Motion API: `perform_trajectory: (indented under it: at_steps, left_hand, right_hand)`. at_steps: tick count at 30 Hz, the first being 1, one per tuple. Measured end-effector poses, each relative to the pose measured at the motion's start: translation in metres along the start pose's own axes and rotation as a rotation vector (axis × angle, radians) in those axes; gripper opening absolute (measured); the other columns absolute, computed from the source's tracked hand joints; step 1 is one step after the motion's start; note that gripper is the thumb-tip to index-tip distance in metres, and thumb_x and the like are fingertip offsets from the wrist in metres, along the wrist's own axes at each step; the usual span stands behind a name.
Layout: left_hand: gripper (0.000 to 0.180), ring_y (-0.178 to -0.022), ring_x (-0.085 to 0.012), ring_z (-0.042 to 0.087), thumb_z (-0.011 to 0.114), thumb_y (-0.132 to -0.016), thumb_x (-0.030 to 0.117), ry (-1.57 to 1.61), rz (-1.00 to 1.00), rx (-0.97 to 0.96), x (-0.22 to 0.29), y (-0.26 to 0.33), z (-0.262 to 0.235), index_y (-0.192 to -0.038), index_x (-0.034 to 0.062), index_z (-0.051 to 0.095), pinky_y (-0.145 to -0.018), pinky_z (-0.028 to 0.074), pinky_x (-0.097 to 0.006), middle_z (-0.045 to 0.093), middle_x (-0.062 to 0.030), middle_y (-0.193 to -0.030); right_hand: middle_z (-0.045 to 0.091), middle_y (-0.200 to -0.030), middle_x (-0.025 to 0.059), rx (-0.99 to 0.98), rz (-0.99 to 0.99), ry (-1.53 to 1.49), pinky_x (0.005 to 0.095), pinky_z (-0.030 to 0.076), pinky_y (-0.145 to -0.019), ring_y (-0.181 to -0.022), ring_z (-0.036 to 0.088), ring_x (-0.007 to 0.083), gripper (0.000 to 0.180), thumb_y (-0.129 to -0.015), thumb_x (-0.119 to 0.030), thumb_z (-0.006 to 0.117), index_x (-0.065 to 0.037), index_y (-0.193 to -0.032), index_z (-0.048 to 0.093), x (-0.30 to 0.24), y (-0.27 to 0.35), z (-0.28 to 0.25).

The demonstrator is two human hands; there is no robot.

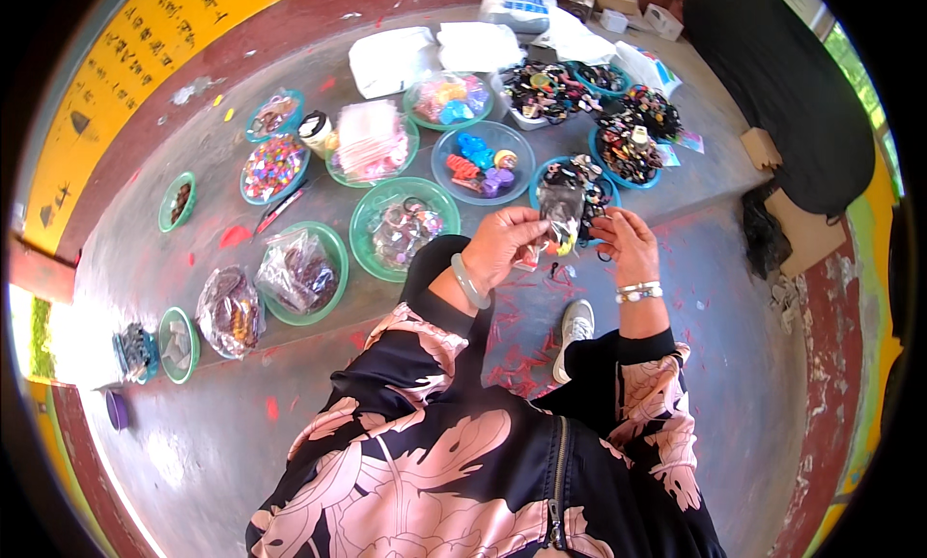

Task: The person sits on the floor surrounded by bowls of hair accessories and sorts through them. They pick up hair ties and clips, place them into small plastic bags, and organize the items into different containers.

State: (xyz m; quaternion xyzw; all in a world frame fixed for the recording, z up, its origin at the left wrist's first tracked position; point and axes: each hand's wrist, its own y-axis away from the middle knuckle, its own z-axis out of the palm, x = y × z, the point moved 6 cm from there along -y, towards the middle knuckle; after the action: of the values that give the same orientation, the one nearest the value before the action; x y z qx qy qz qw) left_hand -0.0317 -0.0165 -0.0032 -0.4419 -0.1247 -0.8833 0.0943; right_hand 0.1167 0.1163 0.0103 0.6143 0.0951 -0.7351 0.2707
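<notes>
Nearest: person's floral jacket sleeves [435,442], both arms raised over the floor [734,365]. Left hand [502,244] pinches a small clear bag [560,210] at its top, grip closed on it. Right hand [623,244] w/ fingers curled at the bag's side, grip nearly closed; can't tell if it holds a piece. Looks like the bag-filling step; next probably needs the bag mouth held open. Beyond: green bowl [404,228], blue bowl [483,162] of trinkets.

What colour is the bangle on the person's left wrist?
Pale jade green; the bangle shows best in the head view, below the left hand.
</notes>
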Motion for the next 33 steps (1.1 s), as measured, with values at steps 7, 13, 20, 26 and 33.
perform_trajectory:
  at_steps: [7, 13, 20, 26, 33]
  left_hand:
    - [0.023, -0.072, -0.0093, 0.058, 0.059, -0.081, 0.011, -0.006, 0.28, 0.453, 0.058, 0.057, -0.12, -0.1, -0.0016, 0.058, -0.051, 0.04, -0.017, 0.063, -0.0047, -0.087]
    - [0.021, -0.063, -0.0087, 0.058, 0.059, -0.079, 0.01, -0.296, 0.223, 0.965, 0.032, 0.135, -0.251, -0.097, -0.0006, 0.06, -0.047, 0.038, -0.019, 0.063, -0.0044, -0.078]
    - [0.017, -0.051, -0.0075, 0.053, 0.06, -0.078, 0.012, -0.622, 0.142, 1.094, 0.005, 0.138, -0.305, -0.09, 0.0011, 0.063, -0.041, 0.038, -0.02, 0.062, -0.0022, -0.068]
    - [0.023, -0.07, -0.0264, 0.062, 0.061, -0.076, 0.014, -1.027, 0.14, 1.179, 0.022, 0.1, -0.361, -0.094, -0.0011, 0.06, -0.062, 0.047, -0.034, 0.064, -0.0137, -0.077]
    - [0.028, -0.098, -0.035, 0.054, 0.052, -0.08, 0.017, -1.357, 0.222, 1.077, 0.011, 0.094, -0.295, -0.102, 0.0013, 0.057, -0.084, 0.042, -0.04, 0.056, -0.0214, -0.104]
  right_hand:
    - [0.064, -0.084, 0.009, -0.081, 0.065, 0.118, 0.0234, 0.045, -0.056, -0.07, 0.062, 0.0153, 0.019, -0.086, -0.017, 0.052, -0.003, -0.098, 0.058, 0.008, 0.0, 0.001]
    - [0.064, -0.081, 0.0075, -0.104, 0.061, 0.219, 0.0224, 0.045, -0.055, -0.066, 0.061, 0.0136, 0.016, -0.086, -0.015, 0.051, -0.003, -0.094, 0.059, 0.009, 0.004, 0.014]
    - [0.064, -0.08, 0.006, -0.137, 0.09, 0.308, 0.0221, 0.044, -0.056, -0.067, 0.061, 0.0125, 0.018, -0.085, -0.017, 0.053, -0.003, -0.093, 0.06, 0.02, -0.002, 0.019]
    - [0.064, -0.08, 0.0059, -0.151, 0.111, 0.359, 0.0217, 0.044, -0.055, -0.066, 0.06, 0.0121, 0.016, -0.085, -0.015, 0.052, -0.004, -0.092, 0.061, 0.026, -0.003, 0.029]
    - [0.064, -0.079, 0.0054, -0.161, 0.104, 0.444, 0.0217, 0.045, -0.055, -0.066, 0.061, 0.0118, 0.017, -0.086, -0.015, 0.051, -0.003, -0.092, 0.061, 0.029, -0.001, 0.033]
